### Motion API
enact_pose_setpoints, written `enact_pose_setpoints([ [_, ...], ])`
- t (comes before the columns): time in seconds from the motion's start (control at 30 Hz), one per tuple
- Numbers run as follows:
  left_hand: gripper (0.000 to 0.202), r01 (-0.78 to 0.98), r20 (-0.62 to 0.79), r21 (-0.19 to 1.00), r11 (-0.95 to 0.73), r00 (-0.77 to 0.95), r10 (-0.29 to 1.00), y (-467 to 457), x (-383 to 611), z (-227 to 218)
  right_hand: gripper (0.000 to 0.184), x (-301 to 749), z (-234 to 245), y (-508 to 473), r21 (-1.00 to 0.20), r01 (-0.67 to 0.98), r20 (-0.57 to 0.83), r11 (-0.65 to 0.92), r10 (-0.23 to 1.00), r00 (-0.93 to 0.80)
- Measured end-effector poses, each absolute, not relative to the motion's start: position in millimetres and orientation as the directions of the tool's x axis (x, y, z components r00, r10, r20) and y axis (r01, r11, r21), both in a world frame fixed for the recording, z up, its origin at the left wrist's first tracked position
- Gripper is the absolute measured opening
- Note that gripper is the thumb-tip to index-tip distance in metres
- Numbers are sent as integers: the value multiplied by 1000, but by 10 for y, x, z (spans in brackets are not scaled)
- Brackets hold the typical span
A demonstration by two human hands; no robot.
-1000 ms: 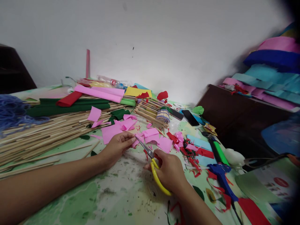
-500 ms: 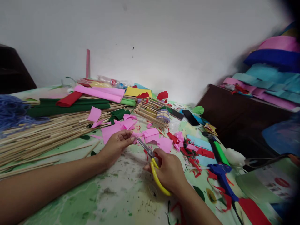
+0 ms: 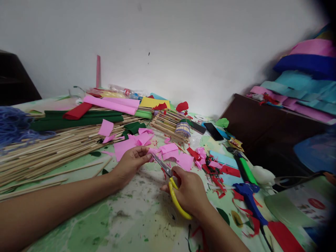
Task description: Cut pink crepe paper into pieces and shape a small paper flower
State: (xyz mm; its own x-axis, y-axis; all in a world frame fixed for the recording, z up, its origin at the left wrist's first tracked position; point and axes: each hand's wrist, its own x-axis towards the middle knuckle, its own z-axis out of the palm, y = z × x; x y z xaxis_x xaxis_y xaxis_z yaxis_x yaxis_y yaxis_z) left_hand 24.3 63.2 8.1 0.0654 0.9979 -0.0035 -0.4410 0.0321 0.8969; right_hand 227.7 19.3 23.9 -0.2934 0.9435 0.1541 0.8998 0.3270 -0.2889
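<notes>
Between the thumb and fingers of my left hand (image 3: 132, 164) is pinched a small piece of pink crepe paper (image 3: 152, 152), partly hidden by the fingertips. My right hand (image 3: 190, 190) is closed around the yellow handles of a pair of scissors (image 3: 175, 197). The metal blades point up and left, their tips at the pink piece by my left fingertips; they look nearly closed. Just beyond both hands lie cut pink paper squares (image 3: 185, 161) and a larger crumpled pink sheet (image 3: 124, 147).
Bundled thin wooden sticks (image 3: 52, 154) cover the left, with blue yarn (image 3: 13, 124) behind. A stick frame (image 3: 168, 126) and a phone (image 3: 213, 131) stand farther back. Right lie red scraps (image 3: 229, 170), a blue glue gun (image 3: 250, 199) and a pale green container (image 3: 296, 203).
</notes>
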Motion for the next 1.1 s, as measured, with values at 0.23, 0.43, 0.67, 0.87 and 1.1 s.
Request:
enact_pose_setpoints([
  [0.23, 23, -427, 23, 904, 15, 84, 996, 633, 236, 55, 36, 2269, 256, 192, -292, 905, 128, 310, 950, -284],
  [0.43, 19, -421, 46, 907, 5, 112, 993, 637, 231, 38, 36, 2273, 251, 198, -316, 896, 140, 312, 949, -281],
  [0.67, 22, -449, -20, 892, 57, 86, 996, 633, 236, 51, 31, 2265, 251, 189, -250, 926, 148, 282, 957, -251],
  [0.87, 16, -436, -6, 899, 48, 96, 995, 644, 236, 63, 32, 2248, 275, 178, -228, 932, 154, 284, 955, -253],
  [1.1, 16, -411, -3, 910, 51, 118, 993, 634, 238, 72, 35, 2253, 272, 188, -272, 917, 138, 291, 955, -262],
])
